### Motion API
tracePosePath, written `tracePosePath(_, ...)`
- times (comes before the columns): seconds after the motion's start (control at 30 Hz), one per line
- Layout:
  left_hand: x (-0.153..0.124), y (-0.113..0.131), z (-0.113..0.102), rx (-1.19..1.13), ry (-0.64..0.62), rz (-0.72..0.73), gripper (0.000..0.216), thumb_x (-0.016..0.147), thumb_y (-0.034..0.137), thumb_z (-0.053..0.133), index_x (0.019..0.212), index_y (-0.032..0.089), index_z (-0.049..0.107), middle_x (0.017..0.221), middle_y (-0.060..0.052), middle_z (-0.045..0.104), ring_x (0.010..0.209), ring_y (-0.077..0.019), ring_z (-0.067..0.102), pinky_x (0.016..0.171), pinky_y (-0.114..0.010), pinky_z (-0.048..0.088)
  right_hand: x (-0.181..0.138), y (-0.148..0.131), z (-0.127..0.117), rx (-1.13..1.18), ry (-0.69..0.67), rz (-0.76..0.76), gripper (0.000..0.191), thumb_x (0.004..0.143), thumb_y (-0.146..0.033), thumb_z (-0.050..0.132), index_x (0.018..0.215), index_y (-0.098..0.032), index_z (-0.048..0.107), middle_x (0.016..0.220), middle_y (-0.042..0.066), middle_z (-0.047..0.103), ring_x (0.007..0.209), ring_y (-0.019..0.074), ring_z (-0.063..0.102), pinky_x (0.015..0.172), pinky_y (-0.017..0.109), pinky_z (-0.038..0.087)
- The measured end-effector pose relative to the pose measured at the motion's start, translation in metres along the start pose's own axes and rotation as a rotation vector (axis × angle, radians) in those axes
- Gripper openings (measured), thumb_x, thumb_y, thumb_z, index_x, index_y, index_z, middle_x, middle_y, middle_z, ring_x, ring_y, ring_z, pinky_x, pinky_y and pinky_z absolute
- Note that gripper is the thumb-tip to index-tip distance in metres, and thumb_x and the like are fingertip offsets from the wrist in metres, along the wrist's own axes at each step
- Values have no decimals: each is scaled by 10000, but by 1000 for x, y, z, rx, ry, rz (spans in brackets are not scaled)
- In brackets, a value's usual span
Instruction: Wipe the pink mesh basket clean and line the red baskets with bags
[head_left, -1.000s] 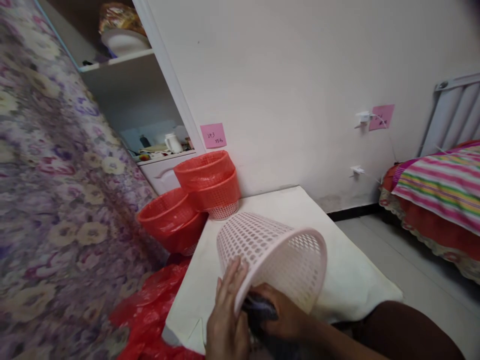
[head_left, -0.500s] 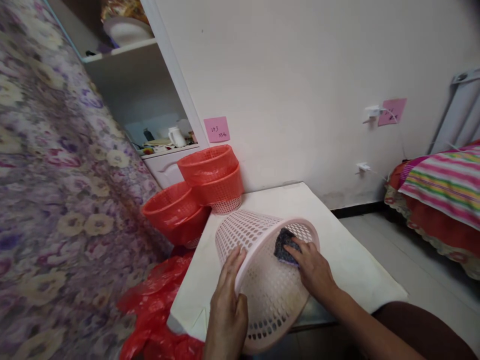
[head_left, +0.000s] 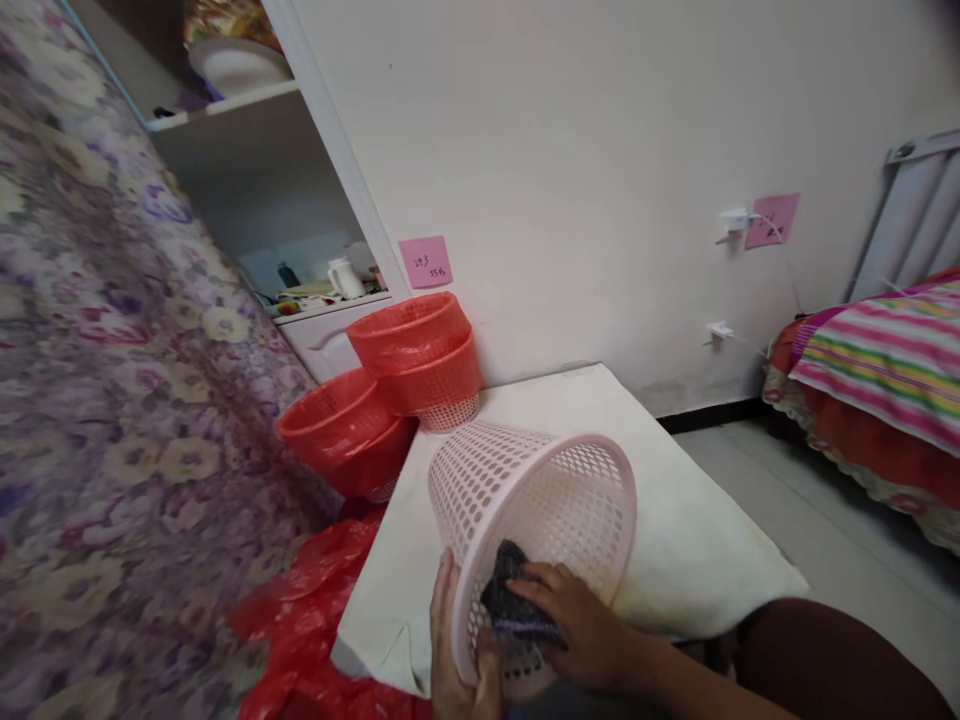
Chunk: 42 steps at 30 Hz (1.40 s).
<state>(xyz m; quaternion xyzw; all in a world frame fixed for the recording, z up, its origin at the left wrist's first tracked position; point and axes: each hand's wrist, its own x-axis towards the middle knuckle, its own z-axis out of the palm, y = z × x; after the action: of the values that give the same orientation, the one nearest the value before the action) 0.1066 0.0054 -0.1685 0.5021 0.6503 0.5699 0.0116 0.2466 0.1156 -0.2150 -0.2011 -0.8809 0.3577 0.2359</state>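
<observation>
A pale pink perforated plastic basket [head_left: 525, 490] lies on its side on a white tabletop [head_left: 675, 520], its mouth turned toward me and to the right. My left hand [head_left: 450, 665] grips the basket's near rim from outside, fingers curled on the wall. My right hand [head_left: 581, 625] is inside the mouth, pressing a dark scrubbing pad [head_left: 506, 605] against the lower inner wall near the rim.
Red mesh baskets lined with red plastic are stacked at the table's far left corner [head_left: 416, 360] and beside it [head_left: 337, 425]. Red plastic bags [head_left: 300, 630] lie below. A floral curtain [head_left: 97, 400] hangs left, a white shelf unit [head_left: 285, 230] behind, a striped bed [head_left: 877, 370] right.
My right hand with the pad slid from the basket's upper inner wall down to the lower near rim. The basket tipped slightly, and my left hand shifted lower on the rim.
</observation>
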Motion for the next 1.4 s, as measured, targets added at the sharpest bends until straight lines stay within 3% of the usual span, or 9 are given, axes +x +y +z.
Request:
tracePosePath(0.23, 29, 31, -13, 54, -175, 146, 659, 878, 44, 381, 1463, 343, 332, 1572, -28, 349, 1464, -199, 293, 1218, -487, 212, 4, 6, -30, -460, 37, 104, 499, 817, -128, 513, 1278, -287, 620, 1377, 126, 568, 1070, 330, 562, 870, 488, 506)
tracePosePath(0.43, 57, 62, -22, 183, -393, 278, 831, 730, -66, 369, 1464, 324, 350, 1554, -37, 393, 1461, -215, 304, 1204, -537, 215, 5, 13, -66, -572, 381, 140, 699, 762, 58, 383, 1391, -215, 516, 1474, 131, 461, 1209, 292, 468, 969, 439, 475)
tracePosePath(0.57, 61, 68, -11, 160, -353, 295, 781, 733, -52, 390, 1431, 298, 399, 1520, -36, 449, 1420, -182, 384, 1171, -435, 330, 9, 21, -57, -520, 300, 320, 746, 704, 42, 428, 1399, -217, 507, 1454, 165, 466, 1255, 355, 459, 884, 474, 516)
tracePosePath(0.63, 57, 63, -7, 139, -321, 303, 750, 744, -39, 402, 1415, 298, 413, 1511, -35, 458, 1407, -181, 405, 1165, -424, 342, 13, 20, -43, -370, 203, 318, 742, 665, 15, 485, 1368, -216, 539, 1404, 170, 514, 1240, 368, 493, 909, 505, 498)
tracePosePath(0.8, 40, 42, -12, 148, -238, 339, 674, 826, 27, 407, 1442, 297, 368, 1525, -49, 416, 1423, -192, 375, 1163, -396, 347, 17, -5, -9, 672, 14, 97, 752, 578, -109, 670, 1314, -202, 550, 1257, 81, 651, 1137, 273, 605, 1031, 426, 448)
tracePosePath(0.87, 36, 38, -16, 170, -263, 369, 662, 851, 41, 399, 1459, 295, 345, 1530, -52, 404, 1430, -189, 361, 1164, -385, 342, 13, -18, -5, 834, -12, 56, 783, 562, -114, 701, 1321, -215, 534, 1273, 68, 645, 1147, 265, 600, 1032, 417, 447)
tracePosePath(1.0, 37, 44, -18, 179, -311, 342, 657, 854, 35, 388, 1455, 297, 341, 1521, -50, 410, 1427, -173, 358, 1174, -392, 319, 3, -26, -17, 338, 14, 39, 680, 626, -95, 658, 1280, -267, 584, 1191, 68, 647, 1068, 251, 619, 966, 397, 477)
tracePosePath(1.17, 41, 48, -17, 174, -332, 303, 698, 839, 21, 400, 1466, 314, 310, 1553, -46, 375, 1447, -179, 328, 1177, -414, 313, -4, 3, -55, -511, 45, 284, 671, 724, -1, 476, 1330, -275, 566, 1321, 165, 567, 1111, 352, 567, 822, 464, 513)
tracePosePath(1.4, -1, 2, 11, 93, -132, 173, 644, 911, 165, 463, 1503, 305, 252, 1598, -55, 295, 1476, -217, 261, 1205, -425, 251, 0, 21, -76, -569, 194, 453, 748, 714, 31, 414, 1416, -220, 479, 1410, 184, 482, 1206, 352, 511, 819, 444, 526)
